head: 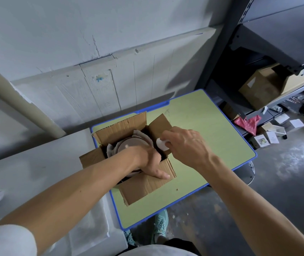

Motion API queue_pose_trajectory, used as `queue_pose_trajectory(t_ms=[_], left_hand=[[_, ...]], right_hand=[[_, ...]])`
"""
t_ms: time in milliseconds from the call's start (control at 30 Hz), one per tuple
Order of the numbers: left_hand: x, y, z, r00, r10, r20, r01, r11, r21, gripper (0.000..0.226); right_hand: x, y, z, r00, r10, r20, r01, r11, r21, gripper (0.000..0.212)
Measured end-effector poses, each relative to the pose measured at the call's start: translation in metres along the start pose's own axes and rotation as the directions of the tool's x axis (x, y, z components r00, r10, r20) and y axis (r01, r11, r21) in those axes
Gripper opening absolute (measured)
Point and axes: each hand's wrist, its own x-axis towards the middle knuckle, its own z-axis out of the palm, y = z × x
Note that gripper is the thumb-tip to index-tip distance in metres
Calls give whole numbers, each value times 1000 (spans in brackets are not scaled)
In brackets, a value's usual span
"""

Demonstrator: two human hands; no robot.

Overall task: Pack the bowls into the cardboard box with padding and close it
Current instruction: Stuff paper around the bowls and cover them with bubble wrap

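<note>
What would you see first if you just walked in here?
The open cardboard box on the green table, with brownish bowls nested in paper inside. The left hand reaches into it, and the right hand pinches a white piece of padding at its right edge.

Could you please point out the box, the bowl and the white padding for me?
box (147, 187): head view, on its near flap.
bowl (130, 143): head view, on its round brown face.
white padding (161, 145): head view, on its exposed end.
</note>
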Motion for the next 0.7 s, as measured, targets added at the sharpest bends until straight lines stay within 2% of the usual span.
queue_pose_trajectory(t_ms=[133, 333, 467, 600, 700], left_hand=[[-7, -3, 6, 1000, 0, 4, 1, 998, -67, 71], [-23, -2, 9, 997, -32, -70, 34, 999, 27, 63], [-29, -1, 15, 980, -8, -199, 5, 1000, -19, 65], [-27, -17, 21, 976, 34, -216, -71, 984, -165, 56], [-27, -21, 20, 929, 6, -371, -46, 994, -101, 42]], right_hand=[[2, -1, 0, 1000, 0, 5, 0, 1000, -11, 17], [5, -4, 1, 1000, -1, 11, 2, 1000, -12, 16], [0, -6, -4, 999, -26, 25, 26, 1000, -6, 19], [-5, -6, -6, 997, -29, 72, 27, 999, 25, 21], [-6, -9, -4, 994, -29, 105, 26, 999, 28, 24]])
